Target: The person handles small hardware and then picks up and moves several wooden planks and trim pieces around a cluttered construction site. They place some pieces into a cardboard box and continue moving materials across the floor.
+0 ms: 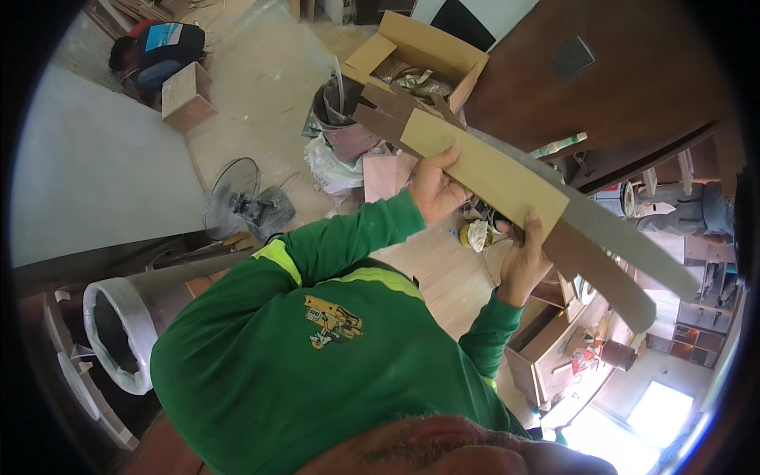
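Note:
Both hands hold a pale yellow, wood-grained board (pixel 484 168) up in front of my chest. My left hand (pixel 438 190) grips its near edge towards the left, thumb on the face and fingers curled below. Near the right end, my right hand (pixel 526 257) has its thumb on the face and its other fingers partly hidden underneath. Long, narrow brown strips (pixel 598 273) and a grey strip (pixel 633 247) show past the board on both sides. Whether those strips are in my grip or rest on something below, I cannot tell.
An opened cardboard box (pixel 435 36) and a bucket (pixel 348 134) by a white sack (pixel 328 166) stand beyond my hands. A fan (pixel 237 198) is on the floor at left. Another person (pixel 162 51) crouches at the far left beside a wooden box (pixel 188 96).

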